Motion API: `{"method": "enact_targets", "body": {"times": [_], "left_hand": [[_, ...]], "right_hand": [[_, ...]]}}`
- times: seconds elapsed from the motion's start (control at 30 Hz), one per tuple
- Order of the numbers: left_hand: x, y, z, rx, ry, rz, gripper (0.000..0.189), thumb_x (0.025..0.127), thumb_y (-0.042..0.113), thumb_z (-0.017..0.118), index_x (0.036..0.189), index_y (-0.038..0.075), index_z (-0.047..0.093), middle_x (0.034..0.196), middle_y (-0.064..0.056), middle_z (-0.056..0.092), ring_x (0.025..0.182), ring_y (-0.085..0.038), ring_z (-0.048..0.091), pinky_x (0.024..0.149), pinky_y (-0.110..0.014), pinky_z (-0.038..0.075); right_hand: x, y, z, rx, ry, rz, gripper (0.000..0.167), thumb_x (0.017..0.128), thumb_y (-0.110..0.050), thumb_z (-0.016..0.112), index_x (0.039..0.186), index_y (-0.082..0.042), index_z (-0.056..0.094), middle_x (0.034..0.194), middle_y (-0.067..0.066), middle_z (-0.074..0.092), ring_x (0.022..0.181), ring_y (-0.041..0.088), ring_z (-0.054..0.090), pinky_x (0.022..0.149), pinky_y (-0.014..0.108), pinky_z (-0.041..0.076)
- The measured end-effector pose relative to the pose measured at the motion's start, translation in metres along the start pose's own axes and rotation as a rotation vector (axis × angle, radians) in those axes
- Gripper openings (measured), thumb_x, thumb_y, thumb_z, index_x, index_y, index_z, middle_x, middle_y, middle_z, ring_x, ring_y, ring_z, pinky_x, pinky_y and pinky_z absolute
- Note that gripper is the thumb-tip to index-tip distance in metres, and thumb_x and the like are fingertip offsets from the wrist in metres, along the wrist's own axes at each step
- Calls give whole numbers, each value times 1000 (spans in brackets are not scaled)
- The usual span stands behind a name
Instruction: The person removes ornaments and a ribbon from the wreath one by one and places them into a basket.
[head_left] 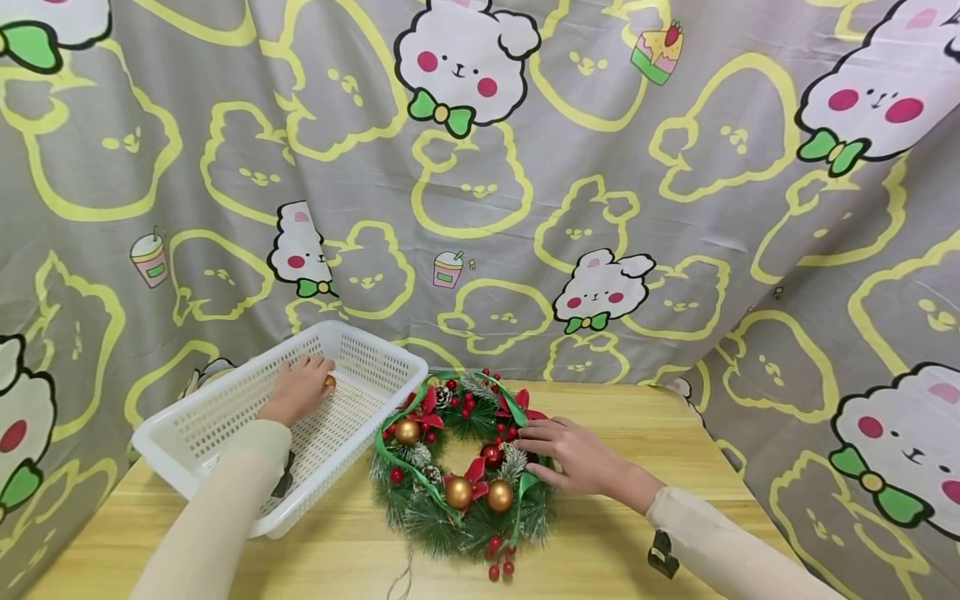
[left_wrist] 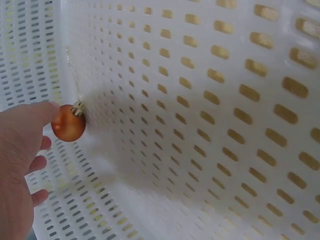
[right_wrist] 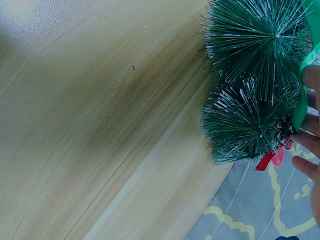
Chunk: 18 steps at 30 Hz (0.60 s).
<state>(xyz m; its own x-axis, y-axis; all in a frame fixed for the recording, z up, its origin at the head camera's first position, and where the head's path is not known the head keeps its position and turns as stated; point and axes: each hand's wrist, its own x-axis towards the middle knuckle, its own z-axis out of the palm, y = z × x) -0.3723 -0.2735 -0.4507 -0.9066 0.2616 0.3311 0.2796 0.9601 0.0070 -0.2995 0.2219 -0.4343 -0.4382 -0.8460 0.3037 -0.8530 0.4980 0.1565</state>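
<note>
A white perforated plastic basket [head_left: 375, 350] stands at the left of the table. Inside it, my left hand [head_left: 300, 387] pinches a small gold ball ornament [left_wrist: 69, 123] between thumb and fingers. The ornament has a gold cap and a thin string loop, close to the basket floor. In the middle of the table lies a green Christmas wreath [head_left: 420, 521], dressed with gold balls, red berries, red flowers, pine cones and a green ribbon [right_wrist: 299, 112]. My right hand [head_left: 573, 457] rests on the wreath's right side, its extended fingers touching the ribbon and needles.
The pale wooden table [head_left: 622, 533] runs back to a grey curtain [head_left: 480, 208] printed with cartoon rabbits. A loose piece of twine [head_left: 403, 579] trails from the wreath towards the front edge. The basket's raised rim stands close beside the wreath.
</note>
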Motion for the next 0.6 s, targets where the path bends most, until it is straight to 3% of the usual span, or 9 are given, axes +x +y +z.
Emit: {"method": "enact_targets", "body": {"times": [0.2,0.4,0.6], "left_hand": [[3,1,-10,-72,3,-29,31,99,15,60,126,-1,59,122,-23,61,116,-45,53,96,-72,39],[11,-3,-19,-81,21,-59,38,99,19,64,130,-2,57,129,-24,58,120,-47,50,94,-69,38],[21,0,-41,-103,30,-74,42,99,21,65,134,1,54,134,-24,55,124,-50,48,98,-70,37]], "right_hand": [[0,-1,0,5,-2,8,40,100,-37,64,134,-17,68,136,6,68,129,26,62,103,52,51],[0,-1,0,13,-27,31,41,100,-37,63,135,-16,67,138,7,66,131,27,60,105,54,49],[-1,-2,-1,8,-39,37,41,101,-37,63,136,-17,67,139,7,66,132,27,60,106,54,49]]}}
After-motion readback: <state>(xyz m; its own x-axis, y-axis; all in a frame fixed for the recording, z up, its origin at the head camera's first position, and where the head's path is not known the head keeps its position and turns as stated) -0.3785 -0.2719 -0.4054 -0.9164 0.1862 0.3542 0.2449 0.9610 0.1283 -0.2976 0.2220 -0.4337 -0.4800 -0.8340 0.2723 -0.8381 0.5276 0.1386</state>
